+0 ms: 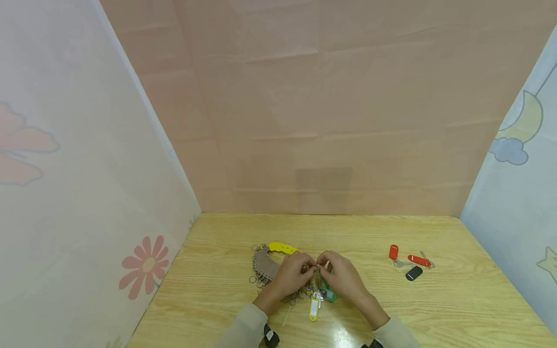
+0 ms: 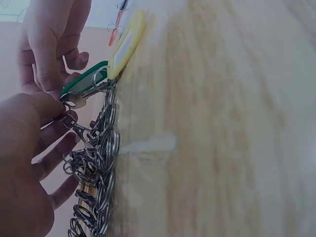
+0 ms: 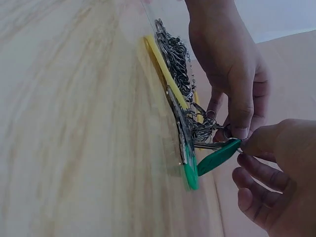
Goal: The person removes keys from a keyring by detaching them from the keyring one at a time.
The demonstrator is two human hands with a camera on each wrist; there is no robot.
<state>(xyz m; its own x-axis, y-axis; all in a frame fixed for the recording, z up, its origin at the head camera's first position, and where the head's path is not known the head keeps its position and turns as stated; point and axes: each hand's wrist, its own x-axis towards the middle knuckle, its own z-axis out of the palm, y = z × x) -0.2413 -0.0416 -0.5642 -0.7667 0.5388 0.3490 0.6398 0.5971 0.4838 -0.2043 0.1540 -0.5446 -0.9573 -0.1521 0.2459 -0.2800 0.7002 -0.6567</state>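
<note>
One green key tag is at the right hand, whose thumb and finger pinch its ring. The left hand pinches a small metal clasp of the brown key holder. The step seems to be joining ring and clasp; the next move probably calls for steady alignment. Whether they are already linked, I cannot tell.

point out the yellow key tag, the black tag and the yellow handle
Yellow key tag (image 1: 314, 307), head view: on its white label.
Black tag (image 1: 414, 273), head view: middle of its body.
Yellow handle (image 1: 283, 248), head view: middle of its length.
</note>
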